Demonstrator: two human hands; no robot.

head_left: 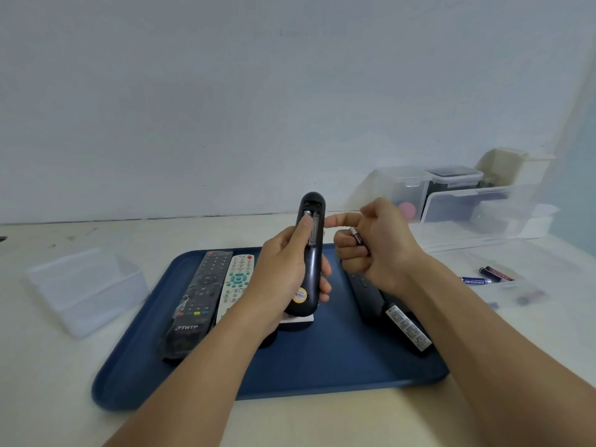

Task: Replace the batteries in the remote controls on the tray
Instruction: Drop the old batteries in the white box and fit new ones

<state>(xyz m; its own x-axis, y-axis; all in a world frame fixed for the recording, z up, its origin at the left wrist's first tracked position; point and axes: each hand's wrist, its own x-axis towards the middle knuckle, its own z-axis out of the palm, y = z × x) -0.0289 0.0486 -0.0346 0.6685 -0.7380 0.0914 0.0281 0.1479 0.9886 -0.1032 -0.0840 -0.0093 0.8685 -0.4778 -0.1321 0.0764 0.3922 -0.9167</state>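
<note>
My left hand (283, 272) grips a dark blue remote (311, 253) upright above the blue tray (322, 372), back side facing me, battery bay open. My left thumb presses on a battery in the bay's left slot. My right hand (377, 246) holds a small dark battery (357, 237) in its curled fingers, just right of the remote, with the thumb stretched toward the bay. On the tray lie a black remote in a clear sleeve (196, 298), a white remote (237, 282) and a black remote lying face down (393, 314).
Several loose batteries (483, 275) lie on the table right of the tray. A clear plastic box (84, 288) sits left of the tray. Clear storage containers (458, 201) stand at the back right against the wall. A white object (296, 321) lies under the held remote.
</note>
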